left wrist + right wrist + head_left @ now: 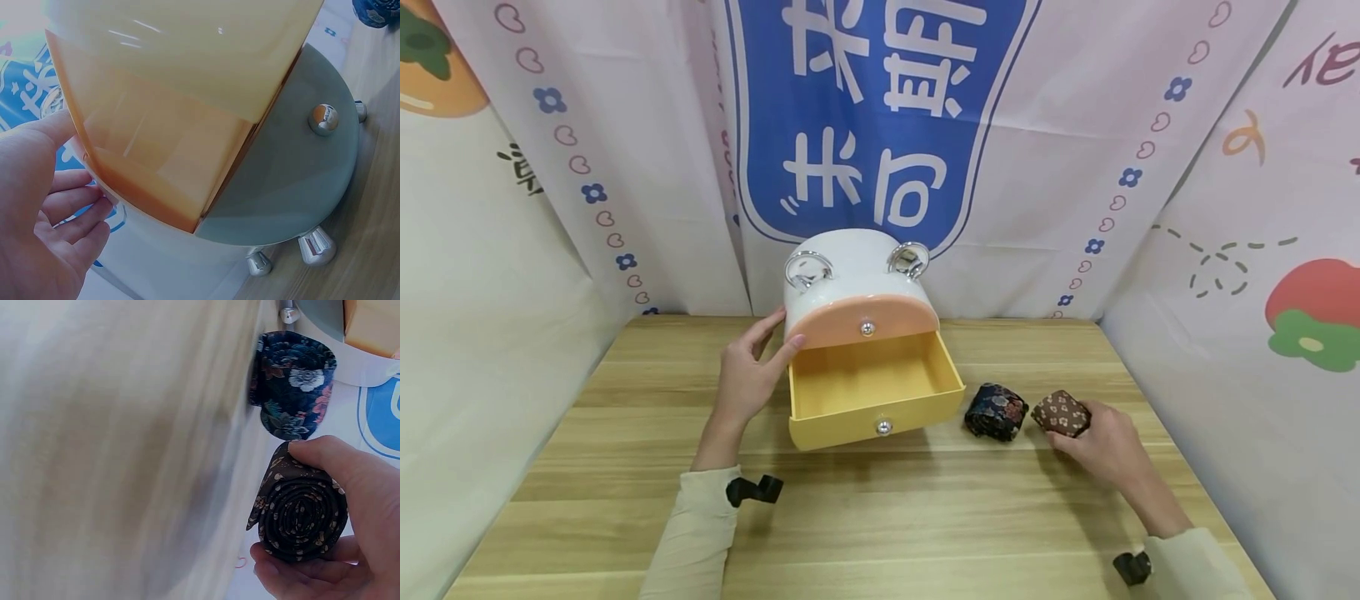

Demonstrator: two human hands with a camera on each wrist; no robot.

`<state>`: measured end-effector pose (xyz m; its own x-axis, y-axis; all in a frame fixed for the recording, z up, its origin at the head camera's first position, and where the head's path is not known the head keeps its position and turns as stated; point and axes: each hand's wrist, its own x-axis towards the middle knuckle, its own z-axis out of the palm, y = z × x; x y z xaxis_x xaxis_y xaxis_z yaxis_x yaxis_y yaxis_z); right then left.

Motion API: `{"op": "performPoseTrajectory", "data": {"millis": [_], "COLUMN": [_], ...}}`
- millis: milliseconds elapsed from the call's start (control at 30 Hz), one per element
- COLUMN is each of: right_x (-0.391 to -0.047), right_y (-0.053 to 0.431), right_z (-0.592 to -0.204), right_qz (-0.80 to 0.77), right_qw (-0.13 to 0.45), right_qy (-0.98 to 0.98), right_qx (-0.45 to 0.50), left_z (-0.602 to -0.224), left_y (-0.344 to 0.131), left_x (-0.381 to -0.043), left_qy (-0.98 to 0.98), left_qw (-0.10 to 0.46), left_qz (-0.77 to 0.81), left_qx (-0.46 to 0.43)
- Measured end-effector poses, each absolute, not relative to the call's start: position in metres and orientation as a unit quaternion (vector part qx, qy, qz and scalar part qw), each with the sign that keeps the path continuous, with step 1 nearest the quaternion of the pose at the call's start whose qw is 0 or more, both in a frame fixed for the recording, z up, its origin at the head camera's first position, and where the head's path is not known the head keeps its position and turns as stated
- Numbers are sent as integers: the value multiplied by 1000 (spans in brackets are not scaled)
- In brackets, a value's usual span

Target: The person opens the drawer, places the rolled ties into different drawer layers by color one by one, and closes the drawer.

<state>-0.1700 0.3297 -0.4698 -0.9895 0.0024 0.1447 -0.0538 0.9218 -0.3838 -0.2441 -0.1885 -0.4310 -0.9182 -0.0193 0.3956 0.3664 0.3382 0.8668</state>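
My right hand [1108,443] grips a rolled brown necktie [1062,414] with small pale flowers, thumb on one side and fingers on the other. Its spiral end faces the right wrist camera, just off the wood. Beside it a dark rolled necktie [996,412] with larger flowers rests on the table. My left hand [748,367] touches the left side of a small rounded white cabinet [857,258], thumb at the front edge, fingers extended along the side. The cabinet's yellow drawer [877,422] is pulled out, with nothing visible inside. Above it the peach drawer [835,321] is closed.
A grey-green lower front [281,162] with a silver knob and silver feet [317,247] show in the left wrist view. Two silver rings [908,260] stand on the cabinet top. Printed cloth [1037,208] walls the wooden table [887,525] at back and sides.
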Motion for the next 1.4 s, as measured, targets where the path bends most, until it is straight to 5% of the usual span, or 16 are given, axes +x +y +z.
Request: {"op": "performPoseTrajectory", "data": {"millis": [1400], "right_x": [-202], "right_y": [286], "right_z": [-371], "right_qz": [154], "right_qw": [84], "right_qy": [-979], "right_qx": [101], "left_z": [-430], "left_y": [-188], "left_x": [-243], "left_qy": [-803], "left_qw": [174], "left_qz": [-559], "left_qx": [-111]}}
